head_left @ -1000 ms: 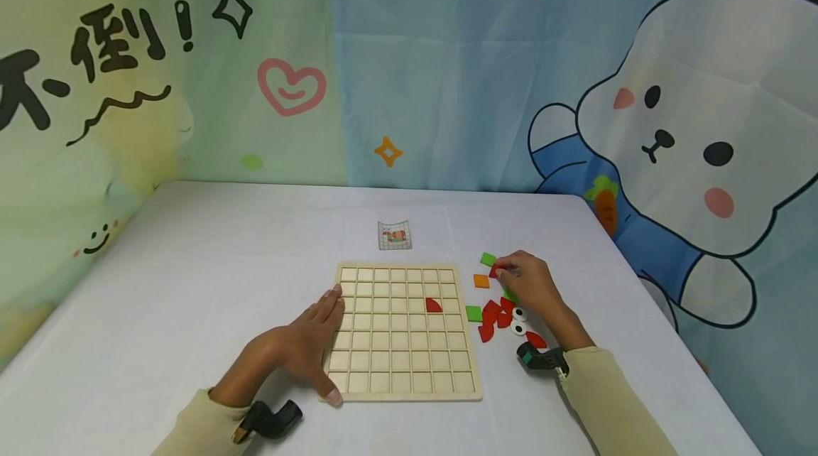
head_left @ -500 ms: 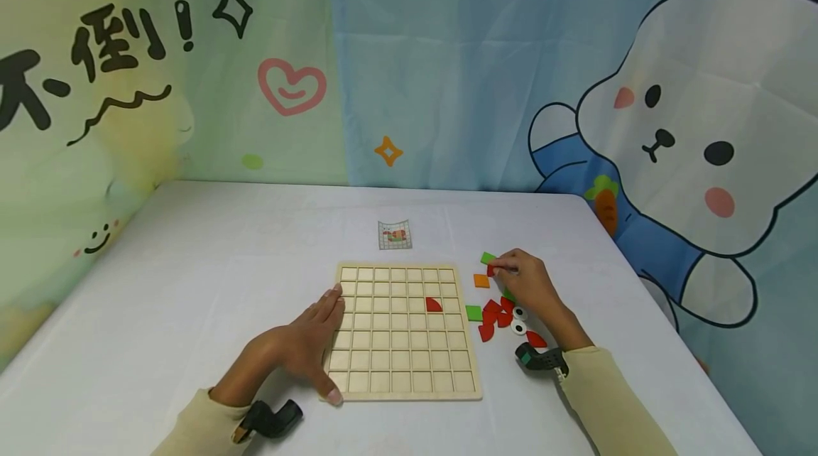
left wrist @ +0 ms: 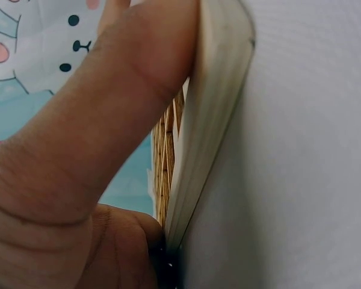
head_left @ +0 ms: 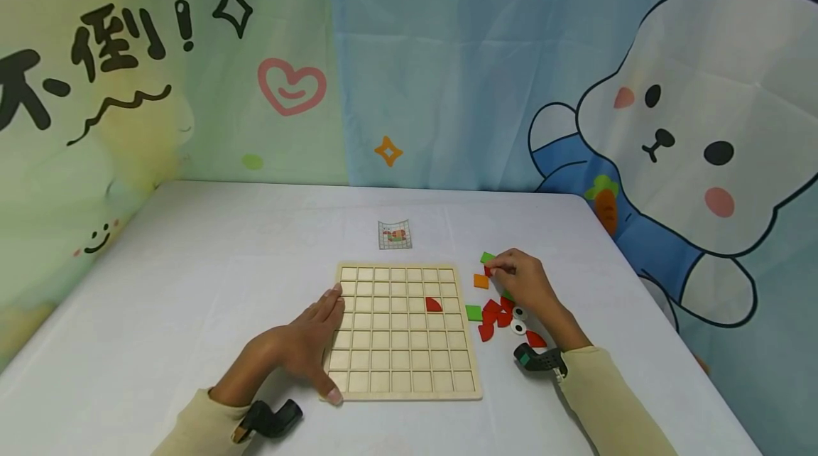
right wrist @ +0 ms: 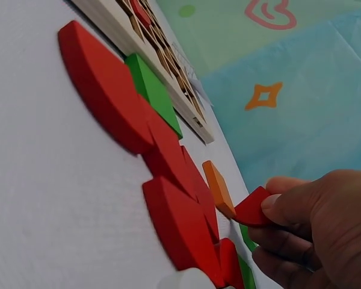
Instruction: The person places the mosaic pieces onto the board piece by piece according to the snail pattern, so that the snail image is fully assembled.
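Observation:
A wooden grid board (head_left: 409, 398) lies flat on the white table, with one red quarter-round tile (head_left: 433, 305) in a cell toward its upper right. My left hand (head_left: 300, 342) rests along the board's left edge, fingers straight and thumb (left wrist: 108, 90) at the near corner. Right of the board, my right hand (head_left: 524, 278) pinches a red tile (right wrist: 253, 206) between thumb and fingers, beside an orange square tile (head_left: 481, 281). Partly behind the fingertips is a green tile (head_left: 488, 257). The far fingers of the left hand are mostly hidden in the left wrist view.
Several red tiles (head_left: 491, 312) lie loosely piled right of the board. Near them are a green square (head_left: 473, 313) and two white eye discs (head_left: 518, 327). A small gridded picture card (head_left: 394, 235) stands beyond the board. A printed curtain (head_left: 434, 72) hangs behind the table.
My right hand has shifted slightly left with the pinched red tile, closer to the orange square. The left hand and the board have stayed in place.

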Demonstrator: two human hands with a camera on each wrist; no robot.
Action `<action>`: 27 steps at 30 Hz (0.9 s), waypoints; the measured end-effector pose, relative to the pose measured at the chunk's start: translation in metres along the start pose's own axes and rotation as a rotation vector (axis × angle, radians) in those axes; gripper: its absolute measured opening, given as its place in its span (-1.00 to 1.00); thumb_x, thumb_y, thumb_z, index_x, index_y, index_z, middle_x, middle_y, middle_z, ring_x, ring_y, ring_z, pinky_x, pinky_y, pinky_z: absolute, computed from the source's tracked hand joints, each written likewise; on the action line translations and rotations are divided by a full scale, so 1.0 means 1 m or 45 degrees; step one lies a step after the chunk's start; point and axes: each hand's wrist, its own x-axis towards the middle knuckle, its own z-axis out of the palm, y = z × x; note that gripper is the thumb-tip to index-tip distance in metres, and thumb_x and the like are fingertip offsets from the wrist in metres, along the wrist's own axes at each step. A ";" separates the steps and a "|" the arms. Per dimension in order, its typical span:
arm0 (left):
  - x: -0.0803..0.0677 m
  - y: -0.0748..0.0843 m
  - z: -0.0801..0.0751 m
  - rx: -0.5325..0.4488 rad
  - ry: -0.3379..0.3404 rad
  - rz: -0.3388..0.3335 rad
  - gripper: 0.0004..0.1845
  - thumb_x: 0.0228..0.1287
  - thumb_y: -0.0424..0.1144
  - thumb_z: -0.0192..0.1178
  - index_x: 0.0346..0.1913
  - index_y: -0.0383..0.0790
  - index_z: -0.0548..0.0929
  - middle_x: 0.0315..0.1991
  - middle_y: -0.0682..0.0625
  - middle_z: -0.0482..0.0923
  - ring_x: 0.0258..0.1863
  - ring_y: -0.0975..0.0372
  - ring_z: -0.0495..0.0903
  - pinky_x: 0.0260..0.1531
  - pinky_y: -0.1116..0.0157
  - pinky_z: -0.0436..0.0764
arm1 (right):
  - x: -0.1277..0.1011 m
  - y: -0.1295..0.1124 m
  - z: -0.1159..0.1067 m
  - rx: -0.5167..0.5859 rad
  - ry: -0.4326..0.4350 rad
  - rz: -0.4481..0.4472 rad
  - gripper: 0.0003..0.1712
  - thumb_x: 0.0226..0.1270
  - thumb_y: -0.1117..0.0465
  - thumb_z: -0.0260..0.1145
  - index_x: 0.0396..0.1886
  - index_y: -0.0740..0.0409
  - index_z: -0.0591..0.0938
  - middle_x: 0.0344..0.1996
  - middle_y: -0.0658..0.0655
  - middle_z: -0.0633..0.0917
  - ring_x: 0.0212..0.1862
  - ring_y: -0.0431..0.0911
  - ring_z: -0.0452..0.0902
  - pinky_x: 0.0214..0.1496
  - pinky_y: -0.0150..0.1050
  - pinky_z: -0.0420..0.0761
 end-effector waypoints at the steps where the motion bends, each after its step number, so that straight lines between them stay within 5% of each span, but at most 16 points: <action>1: 0.000 0.000 0.000 0.001 0.001 -0.001 0.56 -0.36 0.30 0.56 0.48 -0.54 -0.19 0.50 -0.37 -0.44 0.49 -0.15 -0.36 0.40 -0.06 -0.10 | 0.000 -0.001 0.000 0.000 -0.002 -0.003 -0.81 0.29 0.43 0.32 -0.16 0.23 0.77 -0.23 0.12 0.63 -0.12 0.03 0.53 -0.04 -0.06 0.58; 17: 0.001 0.000 -0.001 0.001 0.010 -0.006 0.57 -0.39 0.31 0.56 0.49 -0.52 -0.19 0.51 -0.34 -0.44 0.49 -0.13 -0.37 0.40 -0.06 -0.10 | 0.002 -0.008 -0.002 0.045 0.016 -0.095 -0.81 0.30 0.44 0.30 -0.14 0.28 0.75 -0.21 0.14 0.63 -0.10 0.04 0.56 -0.01 -0.02 0.61; 27: 0.000 0.000 0.001 -0.031 0.013 -0.005 0.57 -0.40 0.28 0.59 0.48 -0.54 -0.18 0.51 -0.36 -0.43 0.49 -0.14 -0.36 0.39 -0.08 -0.10 | -0.002 -0.020 0.003 0.133 -0.071 -0.098 -0.80 0.33 0.39 0.30 -0.12 0.18 0.76 -0.21 0.04 0.65 -0.14 -0.06 0.55 -0.09 -0.15 0.60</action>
